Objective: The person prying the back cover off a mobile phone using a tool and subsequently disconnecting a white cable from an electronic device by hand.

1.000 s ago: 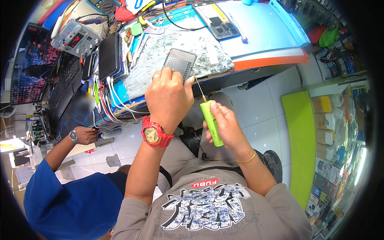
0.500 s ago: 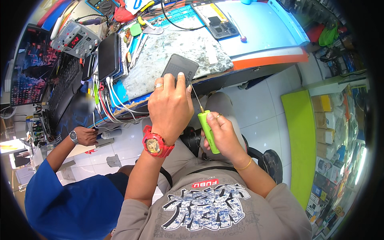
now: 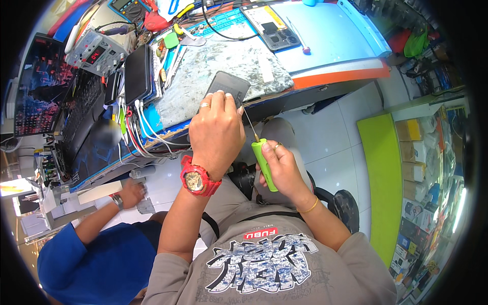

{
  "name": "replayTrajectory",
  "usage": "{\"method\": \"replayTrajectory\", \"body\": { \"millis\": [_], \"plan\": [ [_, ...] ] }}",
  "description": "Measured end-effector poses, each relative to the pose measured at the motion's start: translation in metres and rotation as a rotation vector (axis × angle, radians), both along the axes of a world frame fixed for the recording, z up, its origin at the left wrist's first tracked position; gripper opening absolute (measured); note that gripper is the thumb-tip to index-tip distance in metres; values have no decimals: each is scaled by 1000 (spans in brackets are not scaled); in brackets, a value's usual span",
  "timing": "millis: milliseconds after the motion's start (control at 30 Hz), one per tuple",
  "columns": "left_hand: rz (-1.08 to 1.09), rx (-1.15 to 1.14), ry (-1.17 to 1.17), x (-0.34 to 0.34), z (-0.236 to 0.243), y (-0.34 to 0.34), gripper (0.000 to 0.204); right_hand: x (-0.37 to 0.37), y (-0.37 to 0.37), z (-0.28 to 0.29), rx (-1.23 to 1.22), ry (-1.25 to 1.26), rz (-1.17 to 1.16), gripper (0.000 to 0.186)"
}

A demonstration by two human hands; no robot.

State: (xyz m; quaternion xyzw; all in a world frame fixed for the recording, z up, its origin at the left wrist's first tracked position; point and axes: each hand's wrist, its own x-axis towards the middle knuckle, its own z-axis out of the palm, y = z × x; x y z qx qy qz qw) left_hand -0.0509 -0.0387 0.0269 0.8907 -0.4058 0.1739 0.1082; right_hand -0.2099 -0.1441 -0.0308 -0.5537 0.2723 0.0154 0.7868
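My left hand [image 3: 216, 132], with a red watch at the wrist, is closed on a dark grey phone-sized flat panel [image 3: 231, 84] over the front edge of a stained grey mat [image 3: 180, 89]. Its curled fingers cover the panel's lower part. My right hand [image 3: 279, 170] grips a lime-green cylindrical tool [image 3: 260, 152] with a brass collar and a long thin metal shaft. The shaft reaches up to the panel's right edge beside my left fingers; its exact tip is too small to make out.
Cables [image 3: 140, 124], stacked phones [image 3: 137, 73], a bench power supply [image 3: 91, 53] and laptop [image 3: 81, 107] crowd the left. An opened phone [image 3: 277, 35] lies behind. A co-worker's hand [image 3: 132, 193] is low left; a green-edged glass showcase [image 3: 376, 193] stands right.
My left hand and the panel have shifted slightly down; my right hand with the tool moved down and left. The co-worker's hand left the desk edge, moving down and right.
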Motion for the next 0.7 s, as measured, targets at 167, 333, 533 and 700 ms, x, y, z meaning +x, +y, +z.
{"method": "replayTrajectory", "body": {
  "millis": [167,333,533,700],
  "plan": [
    [11,32,49,-1,4,-1,31,-1,-2,2,30,27,9,50],
    [-19,51,-4,0,0,1,32,-4,-2,-1,20,14,24,49],
    [-10,68,45,0,5,1,31,-2,-4,0,6,7,19,50],
    [-8,75,51,1,5,-1,30,-2,-6,4,29,26,7,52]
  ]
}}
